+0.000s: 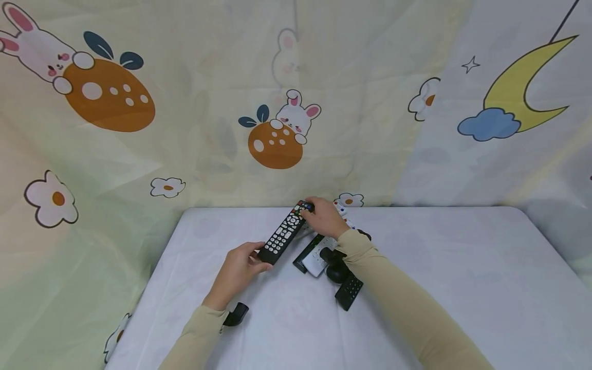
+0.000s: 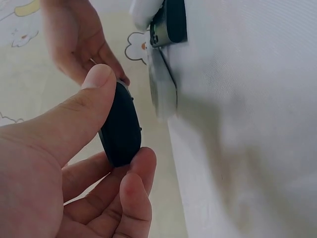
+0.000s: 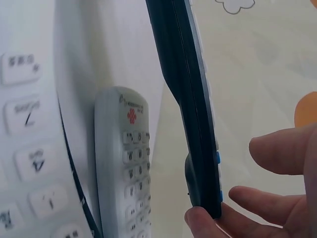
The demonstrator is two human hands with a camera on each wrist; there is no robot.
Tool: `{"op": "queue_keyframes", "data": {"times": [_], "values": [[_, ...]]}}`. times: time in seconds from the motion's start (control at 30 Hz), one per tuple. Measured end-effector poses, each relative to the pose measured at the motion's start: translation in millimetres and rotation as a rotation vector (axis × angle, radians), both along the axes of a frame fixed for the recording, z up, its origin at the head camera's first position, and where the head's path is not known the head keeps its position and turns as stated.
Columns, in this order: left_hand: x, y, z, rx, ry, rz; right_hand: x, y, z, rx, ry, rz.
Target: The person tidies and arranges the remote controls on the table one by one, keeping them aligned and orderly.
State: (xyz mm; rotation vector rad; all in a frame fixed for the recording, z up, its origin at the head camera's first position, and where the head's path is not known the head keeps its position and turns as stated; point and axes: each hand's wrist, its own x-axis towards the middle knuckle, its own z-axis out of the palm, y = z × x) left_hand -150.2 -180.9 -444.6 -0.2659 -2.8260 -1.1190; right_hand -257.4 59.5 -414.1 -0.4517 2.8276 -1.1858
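Note:
A black remote control (image 1: 284, 234) with white buttons is held tilted above the table between both hands. My left hand (image 1: 240, 270) grips its near end; in the left wrist view the thumb lies on one side of the remote (image 2: 121, 129) and fingers on the other. At the far end, my right hand (image 1: 326, 218) holds the remote by its tip. The right wrist view shows the remote (image 3: 190, 99) edge-on, with fingertips (image 3: 203, 223) at its lower end and the thumb apart from it.
Beside the held remote, a white remote (image 1: 316, 259) overlaps a dark one (image 1: 302, 259) on the white table (image 1: 462, 277). A small black remote (image 1: 349, 293) lies nearer. Another pale remote (image 3: 131, 163) stands out in the right wrist view. Behind hangs a printed cloth (image 1: 361, 103).

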Motion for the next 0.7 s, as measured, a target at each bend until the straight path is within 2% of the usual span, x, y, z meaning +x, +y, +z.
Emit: {"op": "queue_keyframes", "data": {"times": [0.33, 0.7], "values": [[7.4, -7.3, 0.7, -0.035, 0.006, 0.049, -4.2, -18.7, 0.4, -0.016, -0.034, 0.046], [16.4, -17.7, -0.5, -0.07, 0.03, 0.094, -10.8, -39.4, -6.3, -0.011, 0.012, 0.112]]}}
